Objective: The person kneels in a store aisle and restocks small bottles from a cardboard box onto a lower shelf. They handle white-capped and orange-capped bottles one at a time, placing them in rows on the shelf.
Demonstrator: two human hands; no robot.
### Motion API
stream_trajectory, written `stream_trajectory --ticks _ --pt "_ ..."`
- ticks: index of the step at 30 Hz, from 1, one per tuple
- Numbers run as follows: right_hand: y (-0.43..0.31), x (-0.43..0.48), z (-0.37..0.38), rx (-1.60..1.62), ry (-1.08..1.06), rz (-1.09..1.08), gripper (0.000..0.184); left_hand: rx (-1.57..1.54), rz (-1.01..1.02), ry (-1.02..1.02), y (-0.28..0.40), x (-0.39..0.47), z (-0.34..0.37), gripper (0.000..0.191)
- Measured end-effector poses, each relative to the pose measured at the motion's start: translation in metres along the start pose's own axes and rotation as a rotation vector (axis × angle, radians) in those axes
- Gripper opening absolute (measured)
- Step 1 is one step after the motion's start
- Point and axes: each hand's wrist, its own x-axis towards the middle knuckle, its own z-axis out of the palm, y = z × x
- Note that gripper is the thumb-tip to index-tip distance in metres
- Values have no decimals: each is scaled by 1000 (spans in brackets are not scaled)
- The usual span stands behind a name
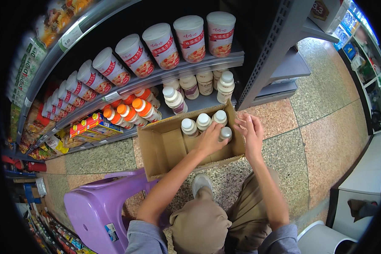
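An open cardboard box (165, 152) stands before me against the shelf, holding several white-capped bottles (204, 122) at its right end. My left hand (211, 138) reaches into it, fingers over a bottle (225, 134) near the right side; whether they grip it cannot be told. At the box's right rim is my right hand (251, 133), raised with its fingers loosely bent and nothing visible in it. Behind the box, white bottles with pale caps (225, 87) stand on the lower shelf, beside orange-capped bottles (143, 109).
A row of lidded white tubs (189, 38) lines the shelf above. Left of my knees, a purple plastic stool (98, 209) touches or nearly touches the box. A grey shelf upright (266, 47) rises at the right; a white bin (324, 238) stands lower right.
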Motion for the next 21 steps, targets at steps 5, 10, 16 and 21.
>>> stream_trajectory --ticks 5,10,16,21 --pt "17 -21 -13 14 -27 -36 31 20 -81 36 10 2 15 52" --pt "24 -31 -11 -34 -98 -66 27 -79 -44 132 -1 3 28 48" --pt "29 -36 -18 -76 -171 -119 24 -177 -33 157 -6 -12 15 44" --pt "38 -35 -16 -72 -258 -124 24 -288 -91 159 11 -33 -35 46"
